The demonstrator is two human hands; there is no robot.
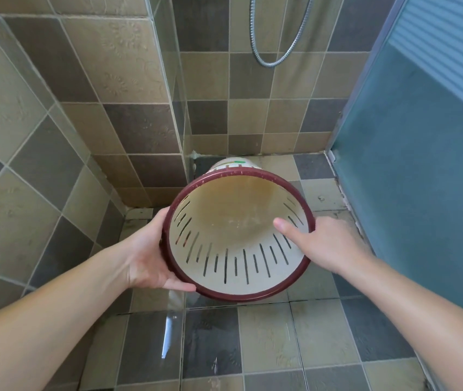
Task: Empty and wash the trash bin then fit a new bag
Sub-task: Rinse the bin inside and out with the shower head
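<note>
A cream plastic trash bin (233, 221) with a dark red rim and slotted walls is held tipped on its side above the floor, its mouth facing me. The inside is empty and stained brownish near the bottom. My left hand (151, 249) grips the rim on the left, fingers wrapped behind it. On the right side, my right hand (318, 244) holds the rim with the thumb reaching inside the bin. No bag is in view.
I stand in a tiled shower corner with a wet tiled floor (267, 342). A metal shower hose (278, 55) hangs on the back wall. A glass partition (174, 108) stands left of the bin, and a blue frosted door (422, 165) closes the right side.
</note>
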